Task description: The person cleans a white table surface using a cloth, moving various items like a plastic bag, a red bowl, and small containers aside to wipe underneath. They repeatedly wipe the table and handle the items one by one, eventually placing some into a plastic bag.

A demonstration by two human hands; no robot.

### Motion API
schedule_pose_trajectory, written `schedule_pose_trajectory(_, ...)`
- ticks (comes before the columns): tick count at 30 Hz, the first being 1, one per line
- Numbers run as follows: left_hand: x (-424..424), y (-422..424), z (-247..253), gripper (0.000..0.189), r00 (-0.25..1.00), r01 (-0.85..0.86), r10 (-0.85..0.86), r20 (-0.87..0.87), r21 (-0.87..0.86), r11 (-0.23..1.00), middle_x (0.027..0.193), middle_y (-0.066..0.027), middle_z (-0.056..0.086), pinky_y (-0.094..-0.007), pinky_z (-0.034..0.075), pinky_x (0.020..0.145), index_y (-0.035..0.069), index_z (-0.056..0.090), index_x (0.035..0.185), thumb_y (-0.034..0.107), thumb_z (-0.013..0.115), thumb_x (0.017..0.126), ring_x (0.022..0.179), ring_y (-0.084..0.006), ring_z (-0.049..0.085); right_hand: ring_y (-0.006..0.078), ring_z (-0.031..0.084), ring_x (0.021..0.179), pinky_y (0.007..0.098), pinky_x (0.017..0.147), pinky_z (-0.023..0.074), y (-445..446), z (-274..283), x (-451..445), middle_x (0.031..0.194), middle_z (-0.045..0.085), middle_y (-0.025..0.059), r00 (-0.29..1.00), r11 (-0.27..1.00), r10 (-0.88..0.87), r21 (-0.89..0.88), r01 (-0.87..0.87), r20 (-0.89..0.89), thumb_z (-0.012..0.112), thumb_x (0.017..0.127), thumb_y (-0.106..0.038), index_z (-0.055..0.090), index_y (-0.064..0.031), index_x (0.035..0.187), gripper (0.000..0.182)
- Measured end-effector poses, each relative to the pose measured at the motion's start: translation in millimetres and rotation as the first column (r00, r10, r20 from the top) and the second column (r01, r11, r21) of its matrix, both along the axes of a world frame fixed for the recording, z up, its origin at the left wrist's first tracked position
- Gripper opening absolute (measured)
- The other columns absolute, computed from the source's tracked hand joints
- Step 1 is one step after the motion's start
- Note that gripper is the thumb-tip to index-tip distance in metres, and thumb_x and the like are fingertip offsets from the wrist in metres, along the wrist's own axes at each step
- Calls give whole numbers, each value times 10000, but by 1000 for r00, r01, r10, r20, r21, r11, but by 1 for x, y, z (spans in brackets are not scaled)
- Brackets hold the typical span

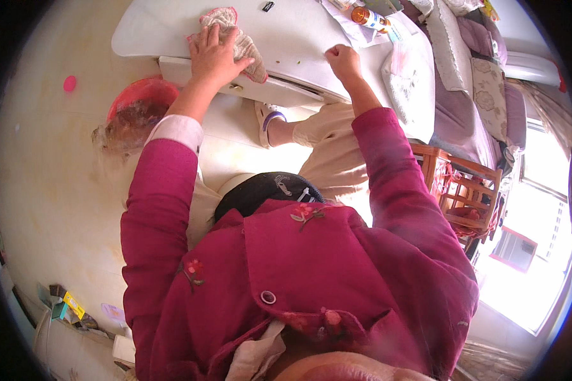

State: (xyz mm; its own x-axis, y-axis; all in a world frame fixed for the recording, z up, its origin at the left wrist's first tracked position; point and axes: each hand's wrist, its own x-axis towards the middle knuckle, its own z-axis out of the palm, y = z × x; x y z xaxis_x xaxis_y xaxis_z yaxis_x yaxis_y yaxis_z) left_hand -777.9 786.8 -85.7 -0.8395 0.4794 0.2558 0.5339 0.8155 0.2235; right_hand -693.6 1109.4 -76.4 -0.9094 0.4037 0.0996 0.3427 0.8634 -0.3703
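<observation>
My left hand [214,58] lies palm down with spread fingers on a beige cloth with a pink edge [250,57]. The cloth is bunched on a white tabletop [295,33], and one end hangs over the front edge. To the right, my right hand [344,62] is closed in a fist above the same tabletop. Whether anything is inside the fist is hidden. Small green bits [299,62] lie on the surface between my hands. Below the edge is a drawer [281,91] with a small knob, slightly askew.
A red basin [138,95] with dark contents stands on the floor at left, near a pink round object [70,84]. An amber bottle [371,20], papers and a plastic bag [407,71] occupy the table's right side. Beyond are a cushioned sofa [457,114] and a wooden chair [469,190].
</observation>
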Motion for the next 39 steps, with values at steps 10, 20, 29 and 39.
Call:
schedule_pose_trajectory(10,-58,-9,-39,499,978,133,-110,-175,125,983,1322,-87,579,-496,389,1059,255,573,1342,444,637,885,1264,-349,496,350,635,961,434,869,518,-90,-10,26,972,675,178,998,994,22,105,-16,-60,614,759,-64,733,-47,923,204)
schedule_pose_trajectory(20,-91,-43,-12,325,953,-298,278,120,522,799,1119,-157,680,-450,498,902,129,635,1214,242,626,910,1014,-376,632,327,711,852,391,833,553,-99,-26,-47,914,735,164,948,950,-78,-312,-24,-309,650,789,-125,782,-80,908,184)
schedule_pose_trajectory(29,25,51,47,308,956,276,-167,-240,550,788,1010,-135,652,-461,511,808,169,641,1164,132,585,863,931,-345,615,322,648,900,398,827,523,-55,-41,16,917,681,166,852,971,-209,-208,120,-480,611,788,-51,758,-47,896,182)
schedule_pose_trajectory(39,46,117,-18,381,946,160,-144,-291,33,987,1086,-66,583,-425,460,805,316,658,1188,359,680,809,1030,-276,586,242,643,823,339,785,524,-51,-38,20,960,647,125,848,931,-258,-355,90,-463,663,790,-52,761,-59,925,166)
